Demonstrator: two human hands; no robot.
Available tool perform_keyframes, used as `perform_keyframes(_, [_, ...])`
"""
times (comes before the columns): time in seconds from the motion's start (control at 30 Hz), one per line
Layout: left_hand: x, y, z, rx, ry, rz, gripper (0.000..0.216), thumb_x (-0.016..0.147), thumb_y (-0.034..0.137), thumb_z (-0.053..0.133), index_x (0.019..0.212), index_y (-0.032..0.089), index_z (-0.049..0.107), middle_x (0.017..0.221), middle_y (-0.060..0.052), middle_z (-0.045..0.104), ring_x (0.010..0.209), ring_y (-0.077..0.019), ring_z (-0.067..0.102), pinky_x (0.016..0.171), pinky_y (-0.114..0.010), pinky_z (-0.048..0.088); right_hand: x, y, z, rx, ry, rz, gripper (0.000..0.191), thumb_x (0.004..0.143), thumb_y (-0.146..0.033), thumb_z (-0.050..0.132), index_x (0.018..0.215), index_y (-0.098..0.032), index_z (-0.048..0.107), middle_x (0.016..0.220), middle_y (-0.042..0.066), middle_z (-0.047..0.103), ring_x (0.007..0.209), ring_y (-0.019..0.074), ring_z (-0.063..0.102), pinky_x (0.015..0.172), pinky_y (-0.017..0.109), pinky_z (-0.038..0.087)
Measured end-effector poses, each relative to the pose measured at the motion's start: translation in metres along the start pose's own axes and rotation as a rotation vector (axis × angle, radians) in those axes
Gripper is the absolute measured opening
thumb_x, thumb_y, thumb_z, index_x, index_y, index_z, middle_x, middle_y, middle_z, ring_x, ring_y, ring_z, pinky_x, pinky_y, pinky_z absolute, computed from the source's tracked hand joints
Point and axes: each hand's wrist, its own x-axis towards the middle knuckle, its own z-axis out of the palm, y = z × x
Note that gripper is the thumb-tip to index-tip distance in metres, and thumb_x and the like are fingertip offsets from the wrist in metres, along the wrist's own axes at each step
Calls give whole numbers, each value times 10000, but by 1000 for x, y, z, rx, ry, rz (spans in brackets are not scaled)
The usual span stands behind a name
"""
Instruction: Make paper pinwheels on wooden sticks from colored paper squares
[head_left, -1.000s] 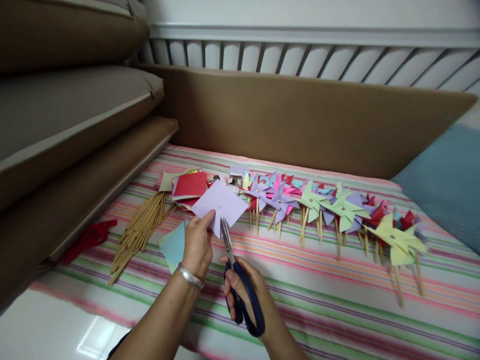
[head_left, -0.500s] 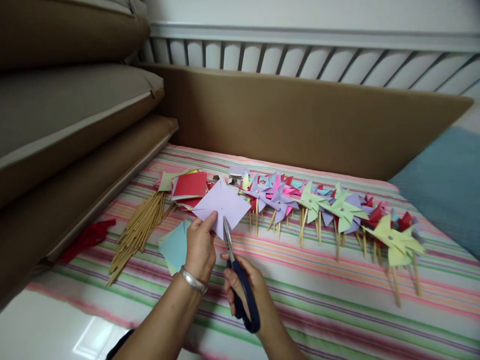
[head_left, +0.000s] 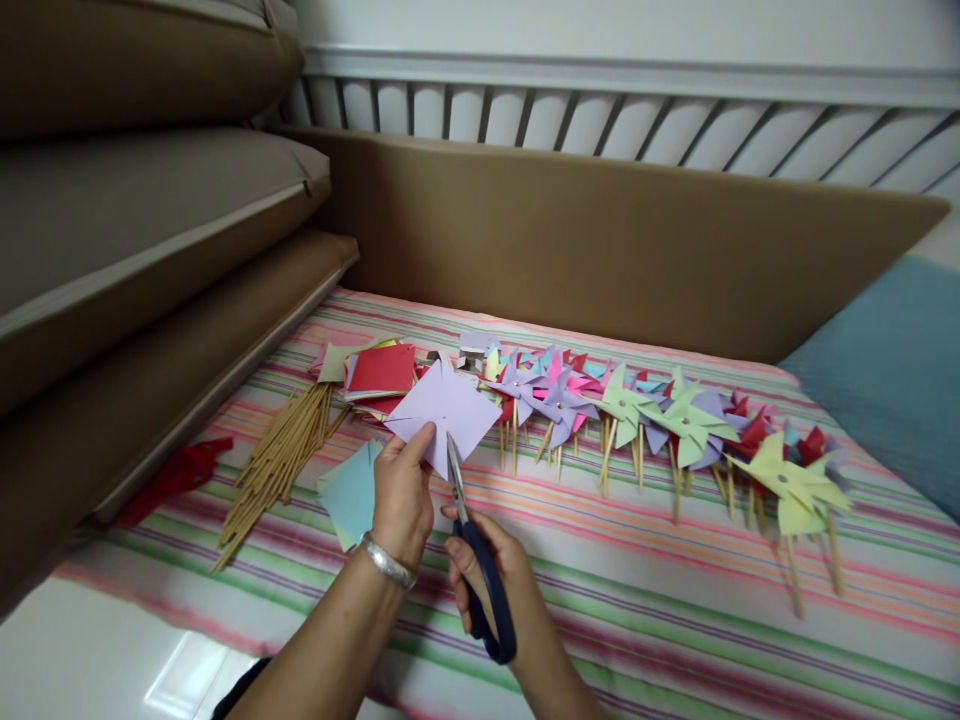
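Pinched by its lower left edge, a lilac paper square (head_left: 457, 405) is in my left hand (head_left: 403, 490), thumb on top. Slits run inward from some of its corners, and a small mark sits at its centre. My right hand (head_left: 487, 570) is wrapped round the dark blue handles of a pair of scissors (head_left: 458, 485). Their blades lie at the square's near corner, pointing toward its centre. Below and left of the square are light blue and pale green paper sheets (head_left: 351, 495). A stack of coloured paper squares (head_left: 381, 370), red on top, lies behind my left hand.
Several finished pinwheels (head_left: 686, 420) on sticks lie in a row to the right. A bundle of thin wooden sticks (head_left: 277, 460) and a red crumpled piece (head_left: 180, 480) lie left on the striped cloth (head_left: 675, 620). Brown cushions (head_left: 165, 340) are stacked at the left; a brown board (head_left: 600, 240) stands behind.
The scissor handles have shifted very slightly, with the blades still at the lilac square's near corner. My left hand keeps the same hold.
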Motion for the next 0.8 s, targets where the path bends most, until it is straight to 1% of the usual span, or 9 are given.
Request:
perform_keyframes(0.23, [-1,0,0,7,-8,0,229,543,163,769,748,129,674,763,-34,718,662,-134,646,675,-252,474,-1,-1,3,12,23,11,667,616,-581,675,1102,-139,559,439,-78,481,269,38,352,236,133,292])
perform_keyframes(0.43, [0,2,0,-6,-6,-5,205,551,147,758,739,136,678,773,-25,720,678,-118,650,688,-229,466,-1,-4,4,-54,50,9,640,627,-551,672,1106,-140,567,448,-70,487,290,50,378,248,140,307])
perform_keyframes(0.57, [1,1,-1,-7,-5,-6,211,542,152,762,732,132,672,778,-38,717,676,-131,648,689,-247,471,2,1,2,-122,32,-11,604,680,-524,632,1139,-143,542,424,-84,456,292,56,368,264,152,308])
perform_keyframes(0.67, [3,3,-3,3,8,5,208,545,155,762,727,125,667,744,-34,708,632,-123,630,641,-237,466,7,13,-2,-200,-37,-65,514,731,-445,602,1153,-165,515,447,-84,466,320,74,413,312,179,364])
perform_keyframes(0.73, [8,11,-8,13,21,27,199,561,152,755,738,127,667,735,-30,704,606,-119,618,616,-235,463,9,20,-5,-219,-83,-134,471,701,-357,637,1124,-185,520,535,-56,531,405,96,502,397,212,440])
perform_keyframes(0.8, [16,26,-17,23,25,60,200,587,145,741,774,137,670,775,-34,709,628,-127,624,630,-244,473,8,20,-7,-196,-99,-190,430,661,-288,656,1064,-197,537,621,-27,575,504,118,563,494,243,484])
